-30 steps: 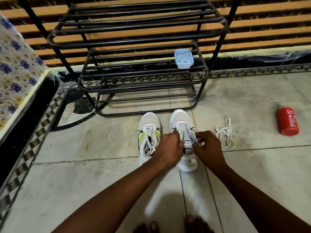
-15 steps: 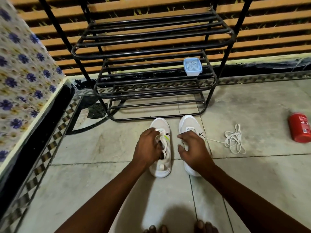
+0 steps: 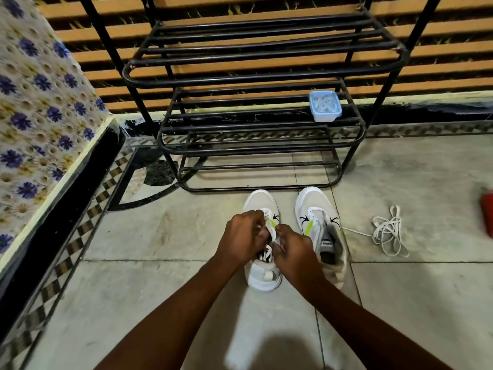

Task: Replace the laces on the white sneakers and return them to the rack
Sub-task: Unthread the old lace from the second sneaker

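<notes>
So a second ago both hands were busy on the right sneaker [image 3: 316, 206], and now they've both hopped over to the left sneaker [image 3: 262, 279], the left hand getting there first. The right sneaker sits unlaced with its tongue showing. The loose lace [image 3: 386, 231] lies in a heap on the tiles beside it, one end trailing back toward the shoe. To me that reads as one shoe stripped and the second just starting, so it's still early: no new lacing yet, nothing back on the rack [image 3: 256, 78]. Grip-wise, the left hand [image 3: 246, 236] has its fingers curled tight on the old lace [image 3: 270, 222] near the upper eyelets. The right hand [image 3: 293, 249] is curled in right against it, pinching the same lace closer to the shoe's opening, though its fingertips are hidden so I can't swear to which strand. The left sneaker sits flat on the floor directly under both hands, toe toward the rack. A small container [image 3: 325, 106] on a lower shelf seems to hold white laces, probably the replacements.
</notes>
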Motion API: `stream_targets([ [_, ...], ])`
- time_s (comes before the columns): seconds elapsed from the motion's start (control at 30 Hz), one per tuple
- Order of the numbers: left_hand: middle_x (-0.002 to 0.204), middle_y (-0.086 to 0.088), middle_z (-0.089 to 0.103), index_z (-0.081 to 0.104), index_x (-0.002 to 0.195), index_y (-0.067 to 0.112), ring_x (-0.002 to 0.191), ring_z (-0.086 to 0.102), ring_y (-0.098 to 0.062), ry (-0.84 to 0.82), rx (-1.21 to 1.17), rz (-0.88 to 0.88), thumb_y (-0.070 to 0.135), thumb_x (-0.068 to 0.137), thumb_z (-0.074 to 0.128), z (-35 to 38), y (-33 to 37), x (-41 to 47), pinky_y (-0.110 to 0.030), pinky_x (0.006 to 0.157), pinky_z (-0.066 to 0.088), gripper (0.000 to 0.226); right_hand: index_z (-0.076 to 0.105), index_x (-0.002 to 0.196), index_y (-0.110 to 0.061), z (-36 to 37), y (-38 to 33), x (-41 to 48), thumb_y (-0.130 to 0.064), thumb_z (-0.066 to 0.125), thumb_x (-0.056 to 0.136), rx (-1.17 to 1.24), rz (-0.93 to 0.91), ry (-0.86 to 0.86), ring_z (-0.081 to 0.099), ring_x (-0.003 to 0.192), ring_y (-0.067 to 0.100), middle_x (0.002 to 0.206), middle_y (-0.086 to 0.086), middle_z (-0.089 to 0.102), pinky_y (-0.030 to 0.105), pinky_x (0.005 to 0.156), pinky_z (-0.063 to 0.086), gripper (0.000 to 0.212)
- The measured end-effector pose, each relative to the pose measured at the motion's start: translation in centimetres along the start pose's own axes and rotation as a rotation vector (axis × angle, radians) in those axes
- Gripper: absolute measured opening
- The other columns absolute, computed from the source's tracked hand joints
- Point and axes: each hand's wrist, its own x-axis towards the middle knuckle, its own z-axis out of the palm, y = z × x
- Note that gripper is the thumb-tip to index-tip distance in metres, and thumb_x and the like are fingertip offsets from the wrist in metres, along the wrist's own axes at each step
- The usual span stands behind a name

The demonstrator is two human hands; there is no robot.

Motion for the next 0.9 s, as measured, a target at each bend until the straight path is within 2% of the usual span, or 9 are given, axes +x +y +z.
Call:
stream_targets([
  [0.13,0.068,0.004,0.069,0.063,0.073,0.018,0.065,0.069,-0.011,0.131,-0.251,-0.221,0.019,0.08,0.067,0.1,0.3,-0.2,-0.031,0.065,0.056,0.008,0.064,0.114,-0.013,-0.1,0.0,-0.5,-0.016,0.056,0.082,-0.013,-0.026,0.016,0.067,0.079,0.033,0.085,0.011,0.071,0.039,0.068,0.053,0.033],
  [0.2,0.07,0.003,0.07,0.064,0.072,0.013,0.067,0.068,-0.011,0.243,-0.344,-0.405,0.015,0.081,0.071,0.0,0.2,0.0,-0.03,0.068,0.056,0.011,0.064,0.114,-0.012,-0.1,-0.2,-0.9,-0.015,0.055,0.08,-0.023,-0.034,0.024,0.066,0.08,0.033,0.087,0.011,0.07,0.038,0.07,0.053,0.035],
  [0.3,0.071,-0.003,0.073,0.065,0.072,0.01,0.069,0.072,-0.019,0.243,-0.504,-0.595,0.018,0.076,0.072,0.0,-0.1,0.6,-0.043,0.071,0.062,0.012,0.064,0.11,-0.013,-0.1,0.0,-0.7,-0.014,0.055,0.079,-0.037,-0.038,0.014,0.066,0.083,0.03,0.089,0.009,0.07,0.034,0.073,0.05,0.033],
  [0.37,0.075,-0.002,0.075,0.063,0.072,0.016,0.074,0.074,-0.025,0.171,-0.565,-0.567,0.022,0.071,0.069,-0.1,-0.3,1.1,-0.051,0.072,0.063,0.009,0.065,0.11,-0.012,-0.1,0.0,-0.1,-0.014,0.056,0.075,-0.022,-0.044,0.022,0.067,0.088,0.03,0.094,0.009,0.071,0.035,0.078,0.053,0.036],
  [0.43,0.079,-0.001,0.075,0.063,0.075,0.021,0.076,0.074,-0.026,0.106,-0.555,-0.469,0.018,0.073,0.069,-0.3,-0.1,1.2,-0.05,0.071,0.063,0.008,0.066,0.117,-0.008,0.2,0.0,0.5,-0.011,0.057,0.073,-0.02,-0.075,0.031,0.067,0.095,0.032,0.103,0.011,0.072,0.039,0.085,0.055,0.045],
  [0.53,0.075,0.003,0.069,0.068,0.087,0.024,0.072,0.068,-0.018,-0.003,-0.493,-0.323,0.007,0.081,0.073,-0.9,-0.2,1.0,-0.038,0.072,0.057,0.018,0.065,0.122,-0.006,0.7,0.0,1.0,-0.009,0.055,0.073,-0.019,-0.097,0.032,0.067,0.098,0.035,0.109,0.014,0.071,0.045,0.086,0.056,0.05],
  [0.67,0.082,0.008,0.073,0.076,0.079,0.018,0.079,0.067,-0.005,-0.133,-0.284,-0.153,0.006,0.084,0.075,-1.4,-0.6,1.6,-0.022,0.073,0.052,0.013,0.066,0.119,-0.007,0.8,0.1,0.7,-0.009,0.055,0.075,0.009,-0.081,0.088,0.069,0.095,0.033,0.105,0.012,0.073,0.039,0.082,0.056,0.045],
  [0.8,0.086,-0.004,0.068,0.062,0.07,0.023,0.075,0.066,-0.019,-0.016,-0.333,-0.251,0.002,0.085,0.065,-0.2,-0.5,2.4,-0.035,0.072,0.055,0.027,0.067,0.12,-0.009,0.9,0.0,0.3,-0.008,0.055,0.075,0.032,-0.055,0.1,0.068,0.094,0.031,0.103,0.011,0.074,0.034,0.083,0.052,0.047],
  [0.9,0.087,-0.011,0.074,0.057,0.078,0.02,0.085,0.073,-0.037,0.253,-0.631,-0.575,0.011,0.083,0.061,0.6,-0.6,2.5,-0.047,0.073,0.061,0.011,0.067,0.12,-0.011,0.9,0.2,0.0,-0.005,0.056,0.075,0.022,-0.061,0.103,0.069,0.093,0.032,0.103,0.011,0.074,0.036,0.081,0.055,0.047],
])
